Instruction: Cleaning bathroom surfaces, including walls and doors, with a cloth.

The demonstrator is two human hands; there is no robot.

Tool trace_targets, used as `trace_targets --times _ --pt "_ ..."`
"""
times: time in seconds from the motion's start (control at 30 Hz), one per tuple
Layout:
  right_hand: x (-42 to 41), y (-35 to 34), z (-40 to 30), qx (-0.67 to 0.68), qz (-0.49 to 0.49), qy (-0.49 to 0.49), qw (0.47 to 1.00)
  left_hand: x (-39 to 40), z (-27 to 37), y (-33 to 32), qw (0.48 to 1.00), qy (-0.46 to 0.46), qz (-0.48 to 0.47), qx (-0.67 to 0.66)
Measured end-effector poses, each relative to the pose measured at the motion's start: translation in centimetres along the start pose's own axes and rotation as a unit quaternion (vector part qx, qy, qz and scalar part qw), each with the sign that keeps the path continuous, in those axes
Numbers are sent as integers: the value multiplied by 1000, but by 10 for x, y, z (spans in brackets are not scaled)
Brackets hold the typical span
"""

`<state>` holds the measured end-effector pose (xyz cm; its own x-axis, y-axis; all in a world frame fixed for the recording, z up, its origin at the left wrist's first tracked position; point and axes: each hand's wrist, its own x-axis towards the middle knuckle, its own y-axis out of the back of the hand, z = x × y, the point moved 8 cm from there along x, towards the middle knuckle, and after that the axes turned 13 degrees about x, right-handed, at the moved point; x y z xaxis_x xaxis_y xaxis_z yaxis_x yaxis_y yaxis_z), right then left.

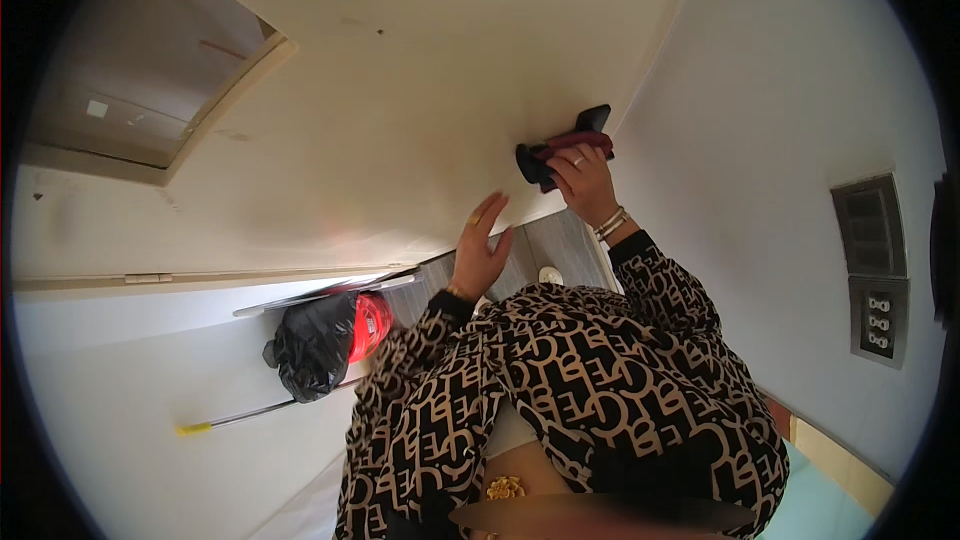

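Note:
My right hand (589, 184) is closed around a dark red cloth (586, 140), up against a cream door (420, 112). The cloth is wrapped around part of a black fitting, which looks like a door handle (593, 118). Black parts stick out above and to the left of the cloth; the rest is hidden under cloth and fingers. Left of it, my left hand (481, 247) is raised before the door. Its fingers are apart from the thumb and it holds nothing.
A glazed opening (157, 52) is set in the door at left, and a hinge (148, 278) shows on its edge. A red bucket (371, 326) with a black plastic bag (313, 345) stands below left. A yellow-ended pole (240, 416) is nearby. Switches (879, 322) are on the right wall.

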<state>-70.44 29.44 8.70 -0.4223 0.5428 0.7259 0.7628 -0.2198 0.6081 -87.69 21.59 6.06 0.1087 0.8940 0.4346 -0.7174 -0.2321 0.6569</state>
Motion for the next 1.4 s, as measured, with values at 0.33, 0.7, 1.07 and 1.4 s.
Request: trace_targets --times 0.33,0.7,1.07,1.4 --pt "-104 64 1 210 105 -119 965 20 42 -116 991 -39 -116 -53" --pt "-162 -28 -36 542 217 -505 636 -34 41 -44 993 -92 -58 -33" --pt "-200 -7 -46 485 271 -545 628 -74 97 237 845 -60 482 226" --pt "-205 5 -85 450 312 -514 660 -68 125 283 778 -104 529 323"
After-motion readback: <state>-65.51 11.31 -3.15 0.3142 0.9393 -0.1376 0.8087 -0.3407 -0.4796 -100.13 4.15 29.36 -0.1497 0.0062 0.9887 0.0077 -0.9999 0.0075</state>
